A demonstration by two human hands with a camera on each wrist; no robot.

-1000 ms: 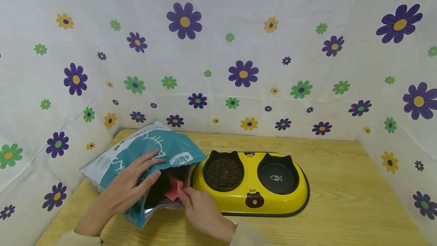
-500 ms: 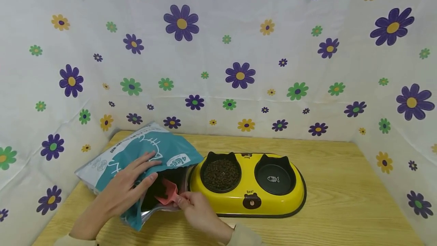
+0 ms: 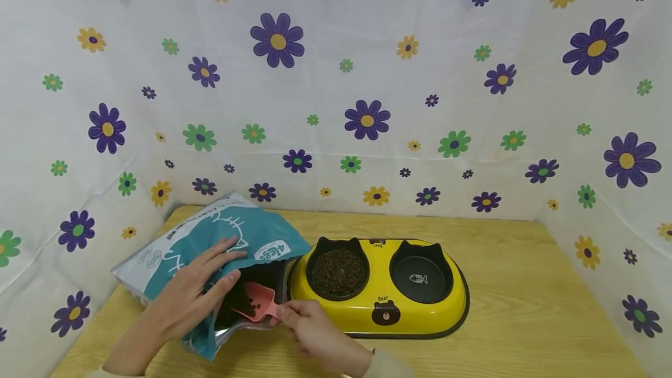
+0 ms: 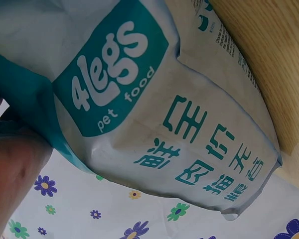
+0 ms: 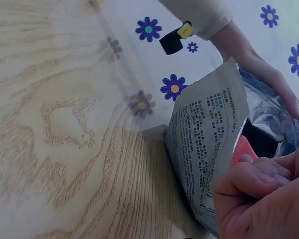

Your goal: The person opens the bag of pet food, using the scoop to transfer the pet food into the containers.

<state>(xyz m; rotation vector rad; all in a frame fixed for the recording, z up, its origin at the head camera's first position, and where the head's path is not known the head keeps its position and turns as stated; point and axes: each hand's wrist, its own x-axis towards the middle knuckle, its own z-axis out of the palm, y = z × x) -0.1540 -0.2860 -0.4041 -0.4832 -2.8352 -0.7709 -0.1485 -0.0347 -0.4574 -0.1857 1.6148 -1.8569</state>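
My right hand (image 3: 318,331) grips the pink scoop (image 3: 265,295). My left hand (image 3: 190,291), fingers extended, rests on the bag (image 3: 270,227). I'd lift level.

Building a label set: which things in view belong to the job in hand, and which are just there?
Job:
pet food bag, left hand resting on it
pink scoop, in the right hand, reaching into the bag
yellow double feeder, likely, since one side holds kibble

Just there:
flowered backdrop
wooden table, as support only

Bag (image 3: 254,227) and yellow feeder (image 3: 379,273) leave little gap.
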